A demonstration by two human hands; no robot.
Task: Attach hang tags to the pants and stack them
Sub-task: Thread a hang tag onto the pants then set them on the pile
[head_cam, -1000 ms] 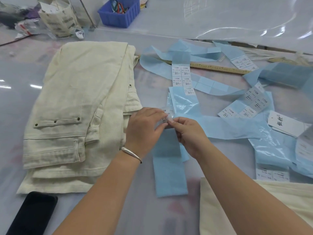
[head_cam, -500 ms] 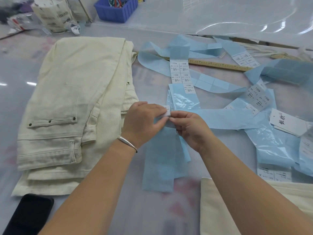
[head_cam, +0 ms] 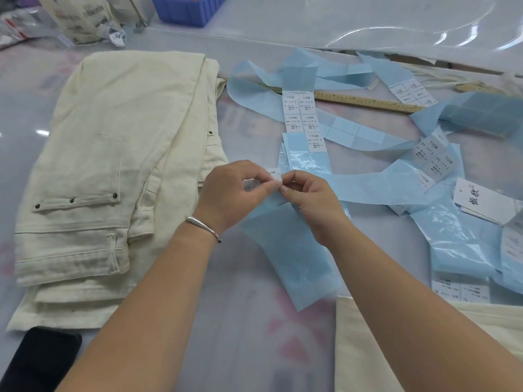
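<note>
Pants (head_cam: 113, 171), cream and folded, lie stacked on the table (head_cam: 240, 321) just left of the fingers, waistbands toward the person. Both hands meet above the table beside that stack. The left hand (head_cam: 235, 193) has its fingers curled, thumb and forefinger pinching a small white sticker (head_cam: 274, 173) printed 1103#. The right hand (head_cam: 311, 202) pinches the same sticker from the other side, fingertips (head_cam: 284, 188) touching the left thumb. Under the fingers a blue backing strip (head_cam: 291, 258) runs down toward the person, its near end lying flat on the table. Just beyond the fingers a sheet of stickers (head_cam: 302, 117) lies on more blue strip, and past that a wooden ruler (head_cam: 368, 101). To the right of the fingers a hang tag (head_cam: 481, 202) rests among loose blue strips. Another cream cloth (head_cam: 368, 349) shows below the right forearm. A bracelet (head_cam: 203, 228) sits on the left wrist, and a black phone (head_cam: 39, 360) lies at the near left edge. A blue bin (head_cam: 186, 9) stands far beyond the pants.
</note>
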